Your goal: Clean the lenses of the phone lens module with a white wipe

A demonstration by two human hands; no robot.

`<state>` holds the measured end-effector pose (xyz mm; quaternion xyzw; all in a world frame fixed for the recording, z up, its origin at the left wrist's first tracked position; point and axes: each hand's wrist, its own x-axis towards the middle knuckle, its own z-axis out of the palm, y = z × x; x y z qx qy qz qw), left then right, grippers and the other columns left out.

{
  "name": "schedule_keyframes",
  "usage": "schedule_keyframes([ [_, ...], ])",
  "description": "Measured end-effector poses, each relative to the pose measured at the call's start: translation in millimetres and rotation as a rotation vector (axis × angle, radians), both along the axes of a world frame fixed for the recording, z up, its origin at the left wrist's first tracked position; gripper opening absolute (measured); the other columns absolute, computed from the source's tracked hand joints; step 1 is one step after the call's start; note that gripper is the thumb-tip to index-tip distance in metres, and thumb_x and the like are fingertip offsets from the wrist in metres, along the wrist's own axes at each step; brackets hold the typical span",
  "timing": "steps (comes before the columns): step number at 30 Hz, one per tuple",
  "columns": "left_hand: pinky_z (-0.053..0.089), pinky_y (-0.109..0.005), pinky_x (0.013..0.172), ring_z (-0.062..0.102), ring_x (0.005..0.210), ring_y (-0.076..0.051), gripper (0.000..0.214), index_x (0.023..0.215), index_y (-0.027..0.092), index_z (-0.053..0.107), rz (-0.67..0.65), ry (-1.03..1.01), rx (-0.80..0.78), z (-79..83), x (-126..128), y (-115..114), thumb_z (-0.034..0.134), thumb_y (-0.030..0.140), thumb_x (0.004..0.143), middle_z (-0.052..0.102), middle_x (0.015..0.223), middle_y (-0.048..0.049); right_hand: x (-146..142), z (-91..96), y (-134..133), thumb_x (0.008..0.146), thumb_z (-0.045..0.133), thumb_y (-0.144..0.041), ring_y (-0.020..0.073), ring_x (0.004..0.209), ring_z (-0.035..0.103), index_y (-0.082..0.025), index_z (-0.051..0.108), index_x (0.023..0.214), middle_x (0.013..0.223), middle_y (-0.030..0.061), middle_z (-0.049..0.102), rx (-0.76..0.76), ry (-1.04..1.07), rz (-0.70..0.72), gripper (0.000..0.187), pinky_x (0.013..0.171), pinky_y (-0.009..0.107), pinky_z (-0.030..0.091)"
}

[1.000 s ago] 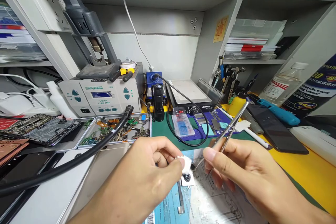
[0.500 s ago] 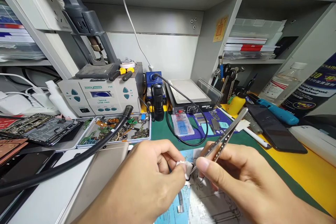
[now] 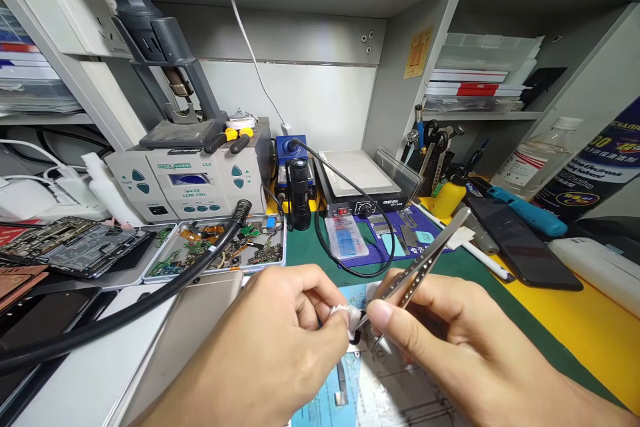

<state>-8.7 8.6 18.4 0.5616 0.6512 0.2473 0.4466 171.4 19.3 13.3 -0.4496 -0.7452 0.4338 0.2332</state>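
Note:
My left hand (image 3: pixel 285 340) is closed, pinching a small crumpled white piece (image 3: pixel 354 317) between thumb and forefinger. A small black part (image 3: pixel 356 335) shows at its edge; the fingers hide most of it, so I cannot tell its kind. My right hand (image 3: pixel 445 323) grips metal tweezers (image 3: pixel 423 262) with a row of holes along each arm. The tweezers slant down to the left, with one tip close to the white piece; whether they touch is unclear. Under the hands lie a blue printed sheet (image 3: pixel 320 407) and a thin dark flex cable (image 3: pixel 341 380).
Behind the hands stand a hot air station (image 3: pixel 200 180), a black flashlight (image 3: pixel 300 193) and a heating plate (image 3: pixel 357 173). A thick black hose (image 3: pixel 150 317) crosses the left side, over a tray (image 3: pixel 285 253) of circuit parts. At right lie a dark phone (image 3: pixel 525 247) and a white stylus (image 3: pixel 485 259).
My right hand and the tweezers have shifted slightly left, nearer the white piece. My left hand keeps its pinch. The whole view has moved a little.

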Motion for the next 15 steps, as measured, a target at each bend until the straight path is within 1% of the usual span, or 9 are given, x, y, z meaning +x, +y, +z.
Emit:
schedule_keyframes([
  [3,0.023,-0.014,0.032,0.035,0.037,-0.005,0.016,0.068,0.020,0.066,0.023,-0.035,-0.019,-0.6,-0.7,0.4,0.064,0.035,0.073,0.041,0.046,0.0088,3.2,-3.7,1.2,0.095,0.051,-0.048,0.0128,0.060,0.039,-0.020,0.059,0.075,0.065,-0.0038,0.046,-0.061,0.068,-0.007,0.035,0.052,0.023,0.034],
  [6,0.025,-0.014,0.029,0.039,0.031,-0.005,0.019,0.071,0.020,0.065,0.019,-0.107,-0.050,-2.5,-4.5,2.4,0.062,0.038,0.076,0.045,0.046,0.0089,9.0,-9.2,3.6,0.094,0.055,-0.049,0.0109,0.056,0.036,-0.020,0.054,0.070,0.062,-0.0057,0.044,-0.120,0.189,-0.060,0.038,0.050,0.022,0.032],
  [8,0.027,-0.014,0.027,0.041,0.028,-0.006,0.019,0.075,0.020,0.065,0.013,-0.151,-0.075,-3.7,-7.4,3.6,0.062,0.039,0.076,0.046,0.046,0.0095,11.8,-11.8,6.4,0.094,0.056,-0.049,0.0103,0.054,0.039,-0.020,0.053,0.065,0.058,-0.0053,0.048,-0.131,0.258,-0.113,0.041,0.050,0.023,0.033],
  [10,0.028,-0.014,0.027,0.041,0.028,-0.005,0.019,0.076,0.019,0.064,0.008,-0.166,-0.083,-4.8,-9.6,4.0,0.062,0.038,0.077,0.046,0.046,0.0098,12.8,-13.0,9.9,0.093,0.057,-0.049,0.0103,0.052,0.043,-0.019,0.055,0.063,0.055,-0.0046,0.052,-0.154,0.305,-0.148,0.043,0.050,0.023,0.034],
  [15,0.030,-0.013,0.026,0.040,0.028,-0.005,0.021,0.077,0.019,0.064,0.011,-0.141,-0.083,-6.4,-10.7,3.6,0.059,0.039,0.080,0.046,0.047,0.0097,11.1,-12.3,16.0,0.090,0.063,-0.044,0.0094,0.050,0.044,-0.019,0.060,0.065,0.053,-0.0047,0.053,-0.210,0.337,-0.181,0.036,0.048,0.023,0.033],
])
